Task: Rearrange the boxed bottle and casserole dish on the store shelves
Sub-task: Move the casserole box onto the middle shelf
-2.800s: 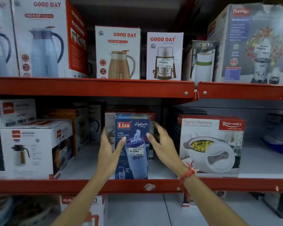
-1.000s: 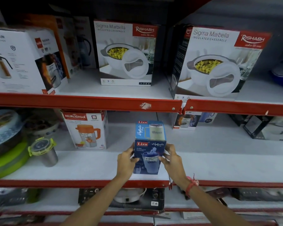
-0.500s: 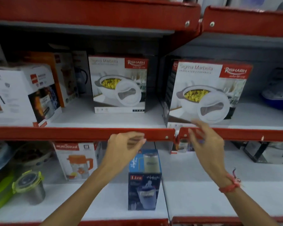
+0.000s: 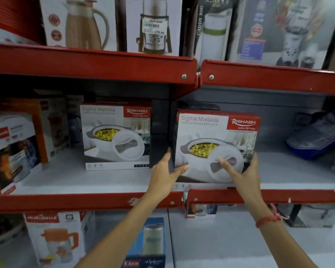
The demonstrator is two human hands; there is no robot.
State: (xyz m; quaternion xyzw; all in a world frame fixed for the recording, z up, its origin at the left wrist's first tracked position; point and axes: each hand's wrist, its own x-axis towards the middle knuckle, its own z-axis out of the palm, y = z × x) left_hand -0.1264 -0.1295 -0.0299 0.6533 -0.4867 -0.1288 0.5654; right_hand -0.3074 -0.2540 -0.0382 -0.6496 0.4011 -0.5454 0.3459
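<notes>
Both hands rose, left hand (image 4: 163, 172) and right hand (image 4: 244, 174) grasping one casserole box (image 4: 217, 132) (two shelved).

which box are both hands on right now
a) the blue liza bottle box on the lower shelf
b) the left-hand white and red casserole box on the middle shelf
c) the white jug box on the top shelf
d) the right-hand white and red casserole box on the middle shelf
d: the left hand and the right hand clasp the two sides of the right-hand white and red casserole box, while the blue bottle box stands untouched on the shelf below.
</notes>
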